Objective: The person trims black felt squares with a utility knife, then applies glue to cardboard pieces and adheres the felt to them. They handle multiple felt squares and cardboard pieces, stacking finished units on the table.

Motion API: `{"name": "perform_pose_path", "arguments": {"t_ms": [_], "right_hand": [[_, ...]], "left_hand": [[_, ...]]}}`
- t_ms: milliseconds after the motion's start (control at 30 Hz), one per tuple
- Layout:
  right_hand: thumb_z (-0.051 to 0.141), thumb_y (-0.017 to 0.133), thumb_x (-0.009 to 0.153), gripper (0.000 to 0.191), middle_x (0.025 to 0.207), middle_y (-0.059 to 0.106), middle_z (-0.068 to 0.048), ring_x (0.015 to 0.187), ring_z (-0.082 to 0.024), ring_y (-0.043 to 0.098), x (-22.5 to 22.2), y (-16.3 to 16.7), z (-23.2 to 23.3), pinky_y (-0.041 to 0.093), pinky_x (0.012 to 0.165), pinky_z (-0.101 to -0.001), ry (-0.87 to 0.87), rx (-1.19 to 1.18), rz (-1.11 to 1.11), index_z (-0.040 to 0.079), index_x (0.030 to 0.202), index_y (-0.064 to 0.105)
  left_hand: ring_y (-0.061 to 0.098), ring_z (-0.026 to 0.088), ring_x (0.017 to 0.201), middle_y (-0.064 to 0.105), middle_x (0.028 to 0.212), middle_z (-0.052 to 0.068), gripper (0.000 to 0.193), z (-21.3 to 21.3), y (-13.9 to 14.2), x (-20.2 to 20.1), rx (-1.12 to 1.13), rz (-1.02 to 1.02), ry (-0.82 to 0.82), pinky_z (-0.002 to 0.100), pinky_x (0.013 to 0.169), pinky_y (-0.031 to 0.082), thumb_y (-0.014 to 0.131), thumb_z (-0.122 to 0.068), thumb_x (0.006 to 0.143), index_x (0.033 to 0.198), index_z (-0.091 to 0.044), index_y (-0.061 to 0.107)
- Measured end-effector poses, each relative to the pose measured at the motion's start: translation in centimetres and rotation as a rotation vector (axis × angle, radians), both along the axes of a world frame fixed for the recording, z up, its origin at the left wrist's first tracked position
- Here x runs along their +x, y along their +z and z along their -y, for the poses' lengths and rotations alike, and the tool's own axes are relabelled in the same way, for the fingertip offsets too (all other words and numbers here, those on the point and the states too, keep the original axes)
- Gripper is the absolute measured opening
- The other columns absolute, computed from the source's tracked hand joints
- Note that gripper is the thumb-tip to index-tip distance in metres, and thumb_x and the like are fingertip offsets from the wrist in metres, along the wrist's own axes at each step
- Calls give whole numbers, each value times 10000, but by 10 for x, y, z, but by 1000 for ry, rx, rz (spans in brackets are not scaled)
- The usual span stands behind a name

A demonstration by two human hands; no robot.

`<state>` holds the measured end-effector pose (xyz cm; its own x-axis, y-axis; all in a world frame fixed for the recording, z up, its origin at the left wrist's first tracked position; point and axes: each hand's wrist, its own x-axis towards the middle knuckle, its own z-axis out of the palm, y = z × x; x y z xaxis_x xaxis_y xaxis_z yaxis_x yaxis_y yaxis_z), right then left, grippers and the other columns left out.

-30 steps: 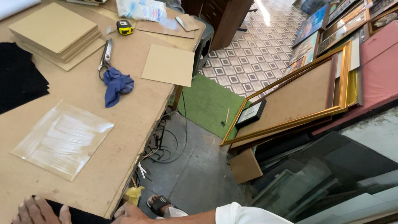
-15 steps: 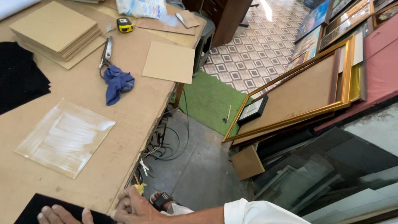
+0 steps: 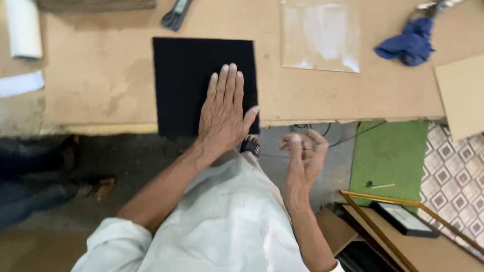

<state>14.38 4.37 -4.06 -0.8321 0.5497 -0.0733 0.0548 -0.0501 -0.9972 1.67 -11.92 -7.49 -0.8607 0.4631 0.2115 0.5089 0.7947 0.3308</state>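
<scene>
The left hand (image 3: pixel 225 110) is lying flat, fingers spread, on the black sheet (image 3: pixel 190 80) overhanging the surface's (image 3: pixel 95 75) near edge. The right hand (image 3: pixel 305 156) is hovering loosely curled, grasping nothing. The sheet looks thin, light and floppy, best lifted by its overhanging edge.

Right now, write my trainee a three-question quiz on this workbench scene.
1. True or false: the left hand lies flat on the black square.
2. What does the right hand hold? A) knife B) nothing C) blue cloth
3. Which item lies between the black square and the blue cloth?

Key: 1 true. 2 B; it hangs off the table edge, fingers curled. 3 the clear sheet.
</scene>
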Motion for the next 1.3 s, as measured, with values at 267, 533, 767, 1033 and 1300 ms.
{"name": "perform_pose_path", "arguments": {"t_ms": [267, 533, 767, 1033, 1300], "right_hand": [[108, 597, 1044, 336, 928, 691, -149, 797, -180, 670, -2, 20, 28, 566, 769, -308, 71, 24, 4, -36, 1280, 405], [125, 638, 1004, 439, 995, 672, -153, 881, -179, 661, -3, 10, 41, 561, 788, -301, 226, 119, 239, -47, 1332, 403], [99, 692, 915, 493, 1123, 628, -144, 959, -177, 669, -27, -3, 62, 592, 794, -318, 251, 1, 277, -57, 1302, 429], [90, 730, 872, 488, 1021, 630, -141, 863, -241, 676, -34, 6, 71, 596, 786, -387, 83, -302, 366, -39, 1266, 474], [-20, 602, 933, 235, 1032, 738, -81, 917, -187, 717, -27, 50, 71, 610, 832, -398, 191, -514, 207, -39, 1159, 662]], "left_hand": [[189, 429, 1550, 262, 1627, 336, 801, 57, 23, 2, 53, 22, 94, 524, 1283, 114, 448, -486, 1070, 1531, 158, 328], [197, 409, 1561, 268, 1639, 317, 766, 102, 22, -8, -71, -4, 135, 519, 1297, 114, 442, -452, 1085, 1550, 146, 328], [181, 410, 1548, 249, 1633, 315, 791, 138, 29, -4, -42, 11, 250, 504, 1282, 103, 404, -478, 1052, 1541, 136, 310], [198, 410, 1542, 261, 1624, 312, 780, 136, 17, 11, -57, 0, 266, 494, 1276, 99, 347, -501, 1058, 1522, 124, 309], [174, 405, 1556, 232, 1646, 292, 737, 135, 33, 12, 168, 138, 222, 502, 1276, 74, 332, -456, 1079, 1554, 106, 282]]}}
